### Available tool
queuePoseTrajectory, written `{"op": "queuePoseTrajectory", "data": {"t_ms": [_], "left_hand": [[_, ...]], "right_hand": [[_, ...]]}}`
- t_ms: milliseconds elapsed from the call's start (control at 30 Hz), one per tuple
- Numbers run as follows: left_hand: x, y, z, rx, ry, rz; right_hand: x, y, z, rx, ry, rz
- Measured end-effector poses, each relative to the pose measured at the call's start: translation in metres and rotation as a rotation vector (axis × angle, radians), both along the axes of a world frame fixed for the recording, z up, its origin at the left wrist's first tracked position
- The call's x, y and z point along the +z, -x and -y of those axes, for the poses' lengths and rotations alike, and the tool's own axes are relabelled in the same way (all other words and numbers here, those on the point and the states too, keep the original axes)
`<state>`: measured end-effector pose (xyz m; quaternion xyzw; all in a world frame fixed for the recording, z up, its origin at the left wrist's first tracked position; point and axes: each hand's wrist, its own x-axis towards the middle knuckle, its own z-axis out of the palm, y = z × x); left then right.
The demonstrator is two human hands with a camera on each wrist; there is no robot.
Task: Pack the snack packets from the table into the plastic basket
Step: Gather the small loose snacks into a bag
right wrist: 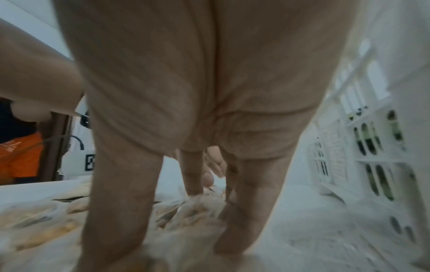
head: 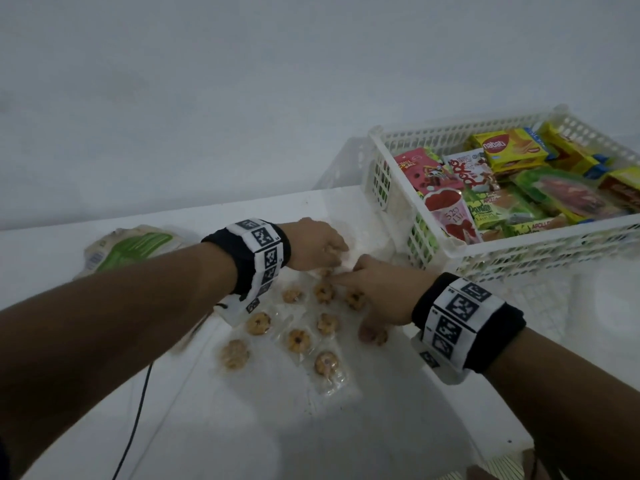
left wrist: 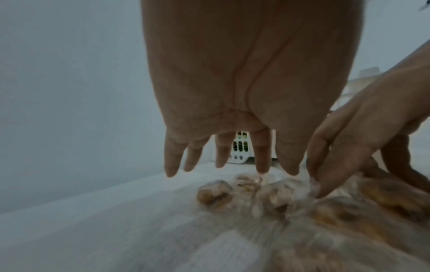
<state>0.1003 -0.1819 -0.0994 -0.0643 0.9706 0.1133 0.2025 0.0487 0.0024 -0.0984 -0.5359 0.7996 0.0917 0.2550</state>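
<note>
Gathering the wrapped cookies [head: 298, 339] calls for both hands, left hand [head: 320, 245] and right hand [head: 375, 292] unclenched, scooping toward the basket [head: 540, 252] at two o'clock.

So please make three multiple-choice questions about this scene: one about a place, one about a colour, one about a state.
1. Where does the green-and-white packet lie?
A. on the table, beyond the left forearm
B. inside the basket
C. under the right hand

2. What colour is the plastic basket?
A. blue
B. white
C. black

3. What is the state of the clear-wrapped cookies?
A. all packed in the basket
B. stacked in one neat pile
C. spread on the table under both hands

Answers:
1 A, the head view shows it on the table, far from the basket.
2 B, its lattice walls are white.
3 C, they lie loose on the table while the left hand and right hand reach down onto them.
</note>
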Motion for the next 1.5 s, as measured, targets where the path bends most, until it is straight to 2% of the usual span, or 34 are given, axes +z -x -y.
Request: {"op": "queuePoseTrajectory", "data": {"t_ms": [200,367,500,600,667,733,833,967,1100,1267,1367,1500], "left_hand": [[-0.009,-0.039,0.011,0.093,-0.077,0.036],[0.0,-0.09,0.009,0.142,-0.157,-0.009],[0.019,-0.148,0.004,0.205,-0.052,-0.07],[0.019,-0.188,-0.003,0.218,0.037,0.014],[0.015,-0.203,-0.011,0.25,0.008,0.062],[0.01,-0.207,-0.025,0.255,-0.021,-0.005],[0.005,-0.199,-0.052,0.155,0.007,-0.146],[-0.004,-0.174,-0.079,0.005,-0.014,-0.116],[-0.019,-0.161,-0.081,-0.063,0.032,-0.137],[-0.021,-0.156,-0.061,0.022,0.152,-0.172],[-0.014,-0.16,-0.053,0.099,0.113,-0.223],[-0.002,-0.181,-0.031,0.23,0.134,-0.341]], "right_hand": [[-0.004,-0.004,0.003,-0.026,0.048,-0.005],[0.004,-0.002,-0.009,-0.011,-0.05,0.005],[-0.002,-0.005,-0.008,0.006,-0.037,-0.03],[-0.007,-0.007,-0.003,0.011,0.012,-0.036],[-0.009,-0.01,0.003,0.021,0.038,-0.017],[-0.012,-0.015,0.011,0.033,0.079,0.019],[-0.016,-0.021,0.022,0.062,0.141,0.035],[-0.02,-0.025,0.029,0.092,0.189,0.042],[-0.019,-0.025,0.028,0.076,0.23,0.041],[-0.021,-0.025,0.031,0.041,0.313,0.051],[-0.019,-0.025,0.033,0.055,0.336,0.043],[-0.009,-0.019,0.023,0.013,0.561,0.04]]}}
